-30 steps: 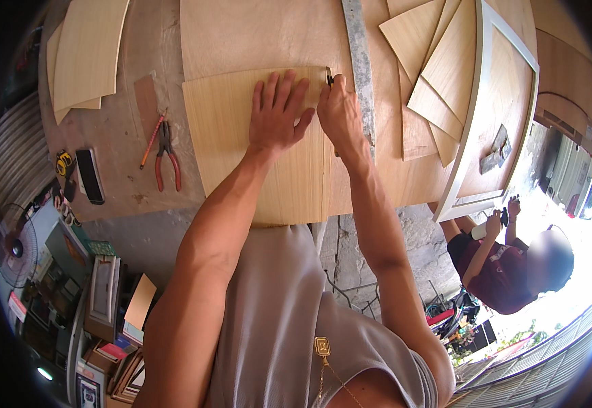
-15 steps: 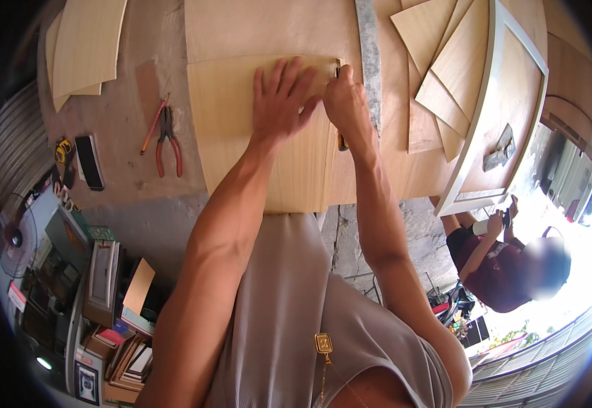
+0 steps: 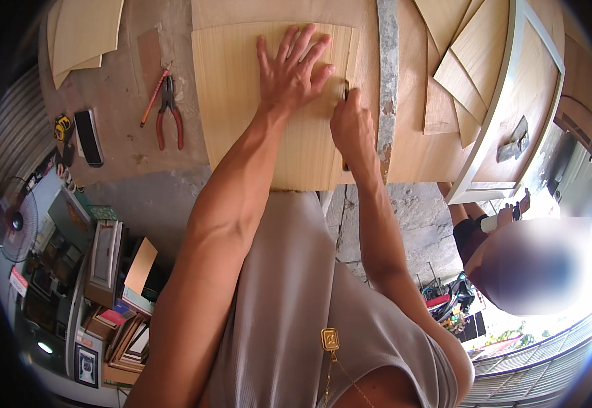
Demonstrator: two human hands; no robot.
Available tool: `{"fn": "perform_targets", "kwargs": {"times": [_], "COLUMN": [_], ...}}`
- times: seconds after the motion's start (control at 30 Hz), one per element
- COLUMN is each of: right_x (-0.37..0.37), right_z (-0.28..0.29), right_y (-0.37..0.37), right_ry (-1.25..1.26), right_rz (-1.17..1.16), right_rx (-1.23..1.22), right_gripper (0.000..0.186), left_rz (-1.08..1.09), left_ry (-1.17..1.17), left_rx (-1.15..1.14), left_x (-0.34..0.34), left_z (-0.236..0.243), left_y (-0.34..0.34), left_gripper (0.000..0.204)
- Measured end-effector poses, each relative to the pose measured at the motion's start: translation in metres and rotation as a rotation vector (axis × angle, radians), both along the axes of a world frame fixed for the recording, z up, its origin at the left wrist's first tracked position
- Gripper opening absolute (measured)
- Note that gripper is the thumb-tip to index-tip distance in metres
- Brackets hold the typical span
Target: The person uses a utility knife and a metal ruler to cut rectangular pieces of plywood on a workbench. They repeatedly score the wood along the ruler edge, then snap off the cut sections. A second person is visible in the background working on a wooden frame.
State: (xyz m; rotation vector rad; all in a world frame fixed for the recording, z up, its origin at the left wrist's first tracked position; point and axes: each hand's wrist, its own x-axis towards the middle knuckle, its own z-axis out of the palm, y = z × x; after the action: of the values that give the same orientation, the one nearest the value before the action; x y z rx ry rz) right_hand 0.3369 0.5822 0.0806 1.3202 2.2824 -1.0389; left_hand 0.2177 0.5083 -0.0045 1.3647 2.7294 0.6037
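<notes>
1. Worktable (image 3: 122, 163). The broad support for the work. Red-handled pliers (image 3: 169, 112) lie on its left, well apart from both hands.

2. Pale wood sheet (image 3: 309, 132). It lies flat over the worktable, directly before the person, its near edge reaching the grey garment (image 3: 289, 251). A forward lean of the body could nudge it askew.

3. Metal strip (image 3: 387, 88). It runs near to far on the right, apart from the sheet. Standing off so, it offers no fence at the sheet's right edge; a stroke made there could wander for want of a guide.

4. Left hand (image 3: 289, 76). Palm down, fingers spread, on the far half of the sheet. With the weight placed far, the near end could swivel under a sideways pull.

5. Right hand (image 3: 354, 126). Fingers curled tightly around a tool, just beside the sheet's right edge.

6. Slim dark tool (image 3: 346, 89). Its far tip shows beyond the fist (whether a blade is bared is too small to tell). If sharp, a leftward slip could score the sheet or reach the left thumb, which points that way.
</notes>
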Motion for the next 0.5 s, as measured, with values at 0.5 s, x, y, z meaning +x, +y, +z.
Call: {"fn": "perform_targets", "kwargs": {"times": [0.5], "right_x": [0.328], "right_z": [-0.036], "right_y": [-0.232], "right_ry": [-0.365], "right_rz": [0.232], "right_rx": [-0.341], "right_gripper": [0.048], "left_rz": [-0.004], "left_ry": [0.052], "left_rx": [-0.014], "left_x": [0.001], "left_z": [0.007], "left_y": [-0.006], "left_gripper": [0.057]}}
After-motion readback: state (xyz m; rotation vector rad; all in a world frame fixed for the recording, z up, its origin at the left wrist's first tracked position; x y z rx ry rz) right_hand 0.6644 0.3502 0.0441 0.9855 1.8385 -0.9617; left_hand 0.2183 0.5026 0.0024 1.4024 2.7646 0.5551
